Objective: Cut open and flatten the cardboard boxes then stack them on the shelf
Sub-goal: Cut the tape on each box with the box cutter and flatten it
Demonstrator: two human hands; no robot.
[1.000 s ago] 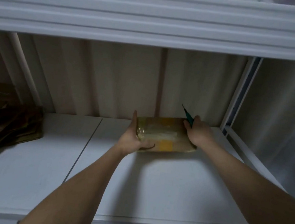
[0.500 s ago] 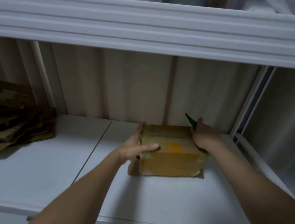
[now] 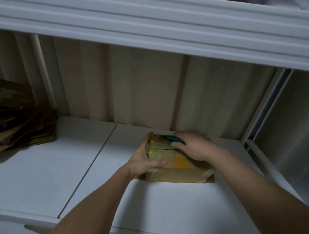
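The taped cardboard box (image 3: 176, 163) sits on the white shelf (image 3: 161, 206). The left hand (image 3: 143, 158) grips its left end, fingers curled around it. The right hand (image 3: 195, 147) rests on top, clamped on a green cutter (image 3: 175, 139).

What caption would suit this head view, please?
Left hand steadies a taped box on the shelf; right hand holds a green cutter.
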